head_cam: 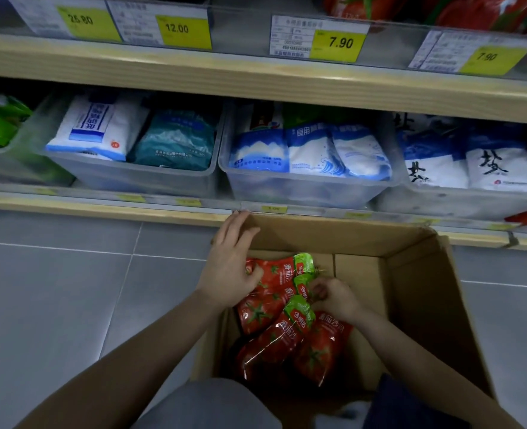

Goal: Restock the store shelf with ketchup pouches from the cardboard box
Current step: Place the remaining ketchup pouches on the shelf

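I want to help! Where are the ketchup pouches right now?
In the head view, the ketchup pouches lie inside the open cardboard box on the floor, under both hands, below the shelf's clear bins.

One cardboard box (pixel 417 274) on floor. Inside box: four red ketchup pouches (pixel 274 335). Two hands in box: left hand (pixel 228 267), right hand (pixel 333 298). Above box, on shelf: four clear bins (pixel 302 187). Higher above box: four yellow price tags (pixel 339 43).
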`<state>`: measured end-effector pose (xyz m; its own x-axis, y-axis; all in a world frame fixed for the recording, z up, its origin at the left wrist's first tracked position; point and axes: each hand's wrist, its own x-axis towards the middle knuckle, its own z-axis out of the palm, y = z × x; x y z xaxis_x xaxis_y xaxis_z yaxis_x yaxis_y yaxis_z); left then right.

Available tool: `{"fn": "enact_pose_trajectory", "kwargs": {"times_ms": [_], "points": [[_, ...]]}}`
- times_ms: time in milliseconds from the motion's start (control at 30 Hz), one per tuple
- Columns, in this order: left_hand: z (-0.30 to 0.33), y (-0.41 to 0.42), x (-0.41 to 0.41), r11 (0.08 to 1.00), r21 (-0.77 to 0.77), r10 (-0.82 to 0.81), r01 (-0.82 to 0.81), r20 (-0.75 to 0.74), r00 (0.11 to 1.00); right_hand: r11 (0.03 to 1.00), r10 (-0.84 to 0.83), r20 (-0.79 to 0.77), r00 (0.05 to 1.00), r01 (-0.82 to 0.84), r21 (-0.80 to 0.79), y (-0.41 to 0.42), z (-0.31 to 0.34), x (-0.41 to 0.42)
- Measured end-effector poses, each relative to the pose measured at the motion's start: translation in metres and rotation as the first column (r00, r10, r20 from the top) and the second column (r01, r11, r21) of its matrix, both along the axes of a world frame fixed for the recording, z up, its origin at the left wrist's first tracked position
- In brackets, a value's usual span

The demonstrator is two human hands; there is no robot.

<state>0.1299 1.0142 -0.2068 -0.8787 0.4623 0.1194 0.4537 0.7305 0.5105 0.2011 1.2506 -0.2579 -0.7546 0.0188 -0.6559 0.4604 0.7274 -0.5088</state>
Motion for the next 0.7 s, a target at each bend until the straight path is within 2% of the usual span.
{"fn": "enact_pose_trajectory", "kwargs": {"times_ms": [133,333,533,700], "points": [[0.000,-0.001,0.000,1.000,0.000,-0.007,0.007,-0.005,1.000,0.988,-0.097,0.032,0.995,0.100,-0.121,0.004,0.003,0.005],[0.001,-0.001,-0.001,1.000,-0.013,-0.014,0.014,-0.020,1.000,0.918,-0.217,0.098,0.971,0.237,-0.317,-0.006,0.030,0.012],[0.010,-0.007,0.001,1.000,-0.028,-0.007,0.007,-0.004,1.000,0.930,-0.143,-0.049,0.988,0.117,-0.349,-0.022,0.080,-0.001],[0.028,-0.006,0.003,0.996,-0.082,-0.021,0.020,-0.007,1.000,0.969,-0.010,-0.205,0.979,-0.041,-0.242,-0.024,0.132,-0.013]]}}
